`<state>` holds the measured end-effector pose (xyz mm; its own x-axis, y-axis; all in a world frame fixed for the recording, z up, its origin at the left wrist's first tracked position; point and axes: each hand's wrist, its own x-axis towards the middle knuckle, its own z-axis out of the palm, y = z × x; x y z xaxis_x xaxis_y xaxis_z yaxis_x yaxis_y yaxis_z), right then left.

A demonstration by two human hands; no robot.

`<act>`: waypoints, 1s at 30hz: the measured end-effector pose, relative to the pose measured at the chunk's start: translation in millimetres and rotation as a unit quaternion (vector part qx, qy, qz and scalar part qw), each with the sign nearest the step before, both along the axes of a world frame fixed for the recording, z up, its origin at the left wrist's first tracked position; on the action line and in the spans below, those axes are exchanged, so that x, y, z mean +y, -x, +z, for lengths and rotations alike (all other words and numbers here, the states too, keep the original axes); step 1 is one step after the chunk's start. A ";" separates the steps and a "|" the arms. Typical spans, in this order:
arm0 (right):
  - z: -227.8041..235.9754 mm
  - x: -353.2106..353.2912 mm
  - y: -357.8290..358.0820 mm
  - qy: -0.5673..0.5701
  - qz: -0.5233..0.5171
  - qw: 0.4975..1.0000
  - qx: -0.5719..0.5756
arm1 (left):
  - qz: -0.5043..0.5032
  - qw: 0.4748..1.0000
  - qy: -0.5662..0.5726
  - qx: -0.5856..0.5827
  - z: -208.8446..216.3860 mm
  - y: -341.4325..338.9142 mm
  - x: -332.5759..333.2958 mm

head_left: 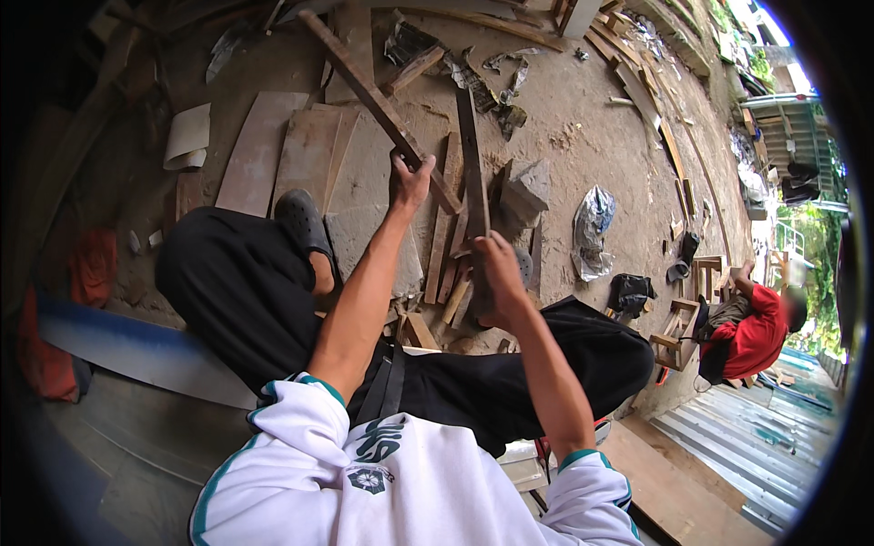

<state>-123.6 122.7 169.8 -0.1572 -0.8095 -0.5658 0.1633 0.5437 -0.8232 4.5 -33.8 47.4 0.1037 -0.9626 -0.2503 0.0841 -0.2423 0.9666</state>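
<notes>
My left hand (411,177) is closed round a long narrow wooden strip (360,86), which slants from the upper left down toward the middle. Just to its right, my right hand (499,271) grips a long dark flat piece (472,159) that points away from me. Its surface looks blade-like, but I cannot tell whether it is metal or wood. The two pieces are close together near their lower ends, with a gap between them. Beneath them, several wooden offcuts (442,259) lie between my feet, beside a grey stone block (526,189).
Flat boards (264,150) lie on the dirt ground at left, near my dark clog (302,223). Crumpled silver wrapping (594,232) and a black bag (630,293) lie at right. Further right, a person in a red top (754,332) sits by a wooden frame (675,335).
</notes>
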 end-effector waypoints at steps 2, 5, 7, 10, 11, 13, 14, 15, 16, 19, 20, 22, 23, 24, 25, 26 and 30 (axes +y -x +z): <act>7.2 -6.1 33.3 -0.019 0.031 0.999 0.033 | -0.014 0.995 -0.017 -0.099 -15.6 -4.8 -2.1; 33.6 -20.6 58.2 -0.021 0.073 0.992 0.098 | -0.099 0.993 -0.017 -0.055 -36.5 -14.2 -2.1; 54.8 -26.5 76.4 -0.051 0.085 0.993 0.069 | -0.134 0.990 -0.002 0.034 -35.5 -6.0 8.0; 67.5 -34.7 94.4 -0.072 0.163 0.981 0.075 | -0.157 0.980 -0.045 0.110 -34.3 -2.5 20.8; 65.5 -35.5 98.6 -0.053 0.184 0.977 0.094 | -0.157 0.974 -0.060 0.149 -34.4 -2.5 25.4; 65.7 -35.9 97.9 -0.031 0.214 0.972 0.093 | -0.155 0.967 -0.082 0.183 -40.0 -6.4 29.3; 67.5 -38.4 94.6 -0.036 0.222 0.971 0.085 | -0.154 0.967 -0.090 0.179 -45.7 -10.4 30.2; 68.5 -42.4 91.4 -0.041 0.229 0.969 0.078 | -0.153 0.968 -0.099 0.175 -51.4 -14.1 30.5; 64.9 -44.0 89.7 -0.046 0.232 0.969 0.069 | -0.137 0.968 -0.112 0.176 -49.8 -15.8 30.6; 50.8 -55.3 86.7 0.012 0.264 0.964 0.031 | -0.067 0.985 -0.116 0.105 -66.5 -16.7 23.1; 47.8 -59.6 87.1 0.014 0.274 0.962 0.016 | -0.058 0.986 -0.121 0.098 -71.7 -17.0 20.2; 30.7 -65.7 89.3 0.000 0.217 0.971 -0.105 | -0.043 0.987 -0.130 0.086 -82.3 -18.6 15.6; 22.6 -71.3 87.2 -0.007 0.181 0.967 -0.180 | -0.021 0.990 -0.139 0.030 -92.4 -23.8 11.6; 14.2 -75.9 84.4 -0.015 0.145 0.956 -0.254 | -0.018 0.990 -0.143 0.001 -102.5 -31.5 11.7; 2.4 -75.8 87.8 0.018 0.154 0.972 -0.180 | -0.025 0.988 -0.148 -0.024 -100.2 -28.9 13.4; -6.0 -76.9 91.2 0.015 0.150 0.972 -0.180 | -0.032 0.987 -0.152 -0.049 -92.2 -26.8 15.5; -29.1 -83.9 92.7 0.023 0.148 0.957 -0.247 | 0.001 0.983 -0.181 -0.043 -110.0 -30.2 10.0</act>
<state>-216.3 38.8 140.8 0.3599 -0.8035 -0.4741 0.3832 0.5907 -0.7101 34.7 -23.8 -62.6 0.1411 -0.8122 -0.5661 0.0057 -0.5711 0.8209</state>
